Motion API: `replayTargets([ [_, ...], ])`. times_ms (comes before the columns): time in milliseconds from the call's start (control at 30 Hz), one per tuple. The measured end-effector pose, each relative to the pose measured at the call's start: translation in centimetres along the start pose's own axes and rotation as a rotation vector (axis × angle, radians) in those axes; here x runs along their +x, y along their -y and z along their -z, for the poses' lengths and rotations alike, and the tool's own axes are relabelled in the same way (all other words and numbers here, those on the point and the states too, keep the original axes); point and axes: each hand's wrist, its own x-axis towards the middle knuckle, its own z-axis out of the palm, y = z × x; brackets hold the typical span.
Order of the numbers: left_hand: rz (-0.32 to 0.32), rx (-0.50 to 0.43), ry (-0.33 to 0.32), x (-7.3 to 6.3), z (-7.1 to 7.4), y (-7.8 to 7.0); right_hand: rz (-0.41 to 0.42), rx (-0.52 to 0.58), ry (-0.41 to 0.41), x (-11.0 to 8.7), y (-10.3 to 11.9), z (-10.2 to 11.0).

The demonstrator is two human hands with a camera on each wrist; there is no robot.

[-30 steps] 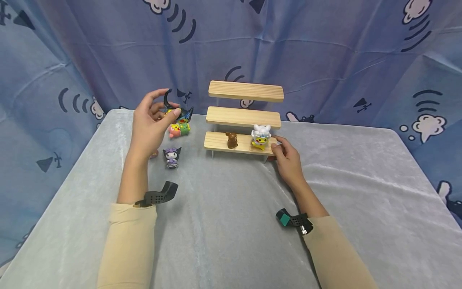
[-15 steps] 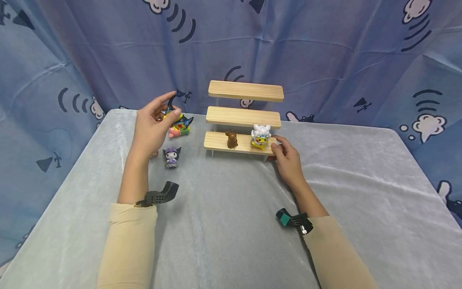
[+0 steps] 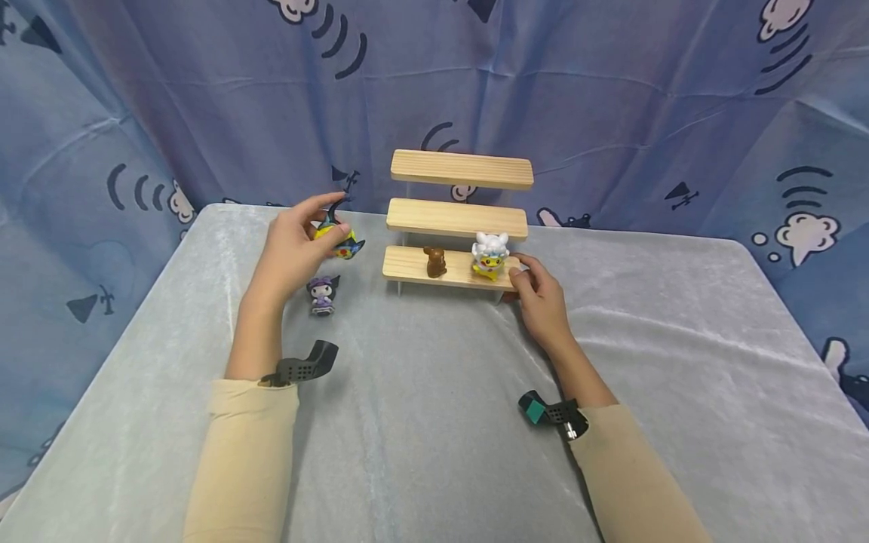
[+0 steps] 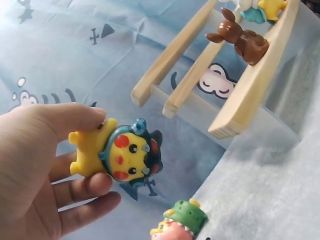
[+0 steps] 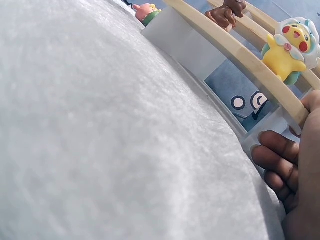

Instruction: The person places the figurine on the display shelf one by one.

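Note:
In my left hand (image 3: 288, 249) is a yellow Pikachu figurine (image 4: 127, 152) wearing a dark blue horned hood, pinched between thumb and fingers above the table, left of the shelf. My right hand (image 3: 545, 311) grips the right end of a three-tier wooden display shelf (image 3: 456, 219), thumb on the lowest board and fingers beneath. On that board sit a brown rabbit figurine (image 3: 436, 262) and, near the right hand, a Pikachu figurine in a white hood (image 3: 490, 256). A purple-and-black Kuromi figurine (image 3: 322, 296) stands on the table close to my left wrist.
A pink-and-green figurine (image 4: 182, 220) lies on the table below the left hand, mostly hidden in the head view. Grey plush cloth (image 3: 434, 422) covers the table. A blue patterned curtain (image 3: 597, 113) hangs right behind the shelf.
My left hand has moved right and down with the hooded Pikachu figurine, passing in front of the pink-and-green one. The right hand stays on the shelf.

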Motion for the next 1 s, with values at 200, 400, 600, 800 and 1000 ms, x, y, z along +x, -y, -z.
replayTargets([
  [200,0.022,0.098,0.062,0.3,-0.2,0.6,-0.004,0.002,0.002,0.0,0.0,0.0],
  [400,0.051,0.154,0.132,0.5,-0.5,1.1,-0.007,0.002,0.005,0.0,0.0,0.0],
  [600,0.086,0.182,0.204,0.6,-0.6,1.5,-0.004,0.003,0.007,0.1,0.0,0.1],
  [800,0.072,0.164,0.227,0.7,-1.0,1.9,0.002,0.012,0.008,0.1,0.1,0.1],
  [1000,0.066,0.173,0.245,0.7,-1.5,2.7,0.004,0.020,0.006,0.1,0.0,0.0],
])
